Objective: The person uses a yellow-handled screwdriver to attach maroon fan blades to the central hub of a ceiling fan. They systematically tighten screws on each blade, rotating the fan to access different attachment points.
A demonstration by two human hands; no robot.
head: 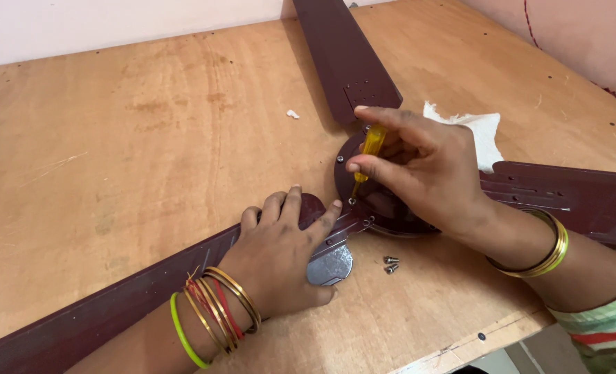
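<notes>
A dark maroon ceiling fan lies flat on a plywood table (149,138), its round hub (391,211) near the front edge. My right hand (426,170) grips a small yellow-handled screwdriver (370,147), whose tip points down at the hub rim where a blade joins. My left hand (284,253) presses flat on the near-left blade (114,308) close to the hub, fingers spread, index finger reaching toward the screwdriver tip. Under the left palm shows a grey metal plate (332,266). Two loose screws (391,264) lie on the table beside it.
A second blade (342,55) runs to the far edge and a third (571,197) to the right. A crumpled white cloth (481,131) lies behind my right hand. The table's front edge (474,343) is close. A red cord (529,28) hangs on the wall.
</notes>
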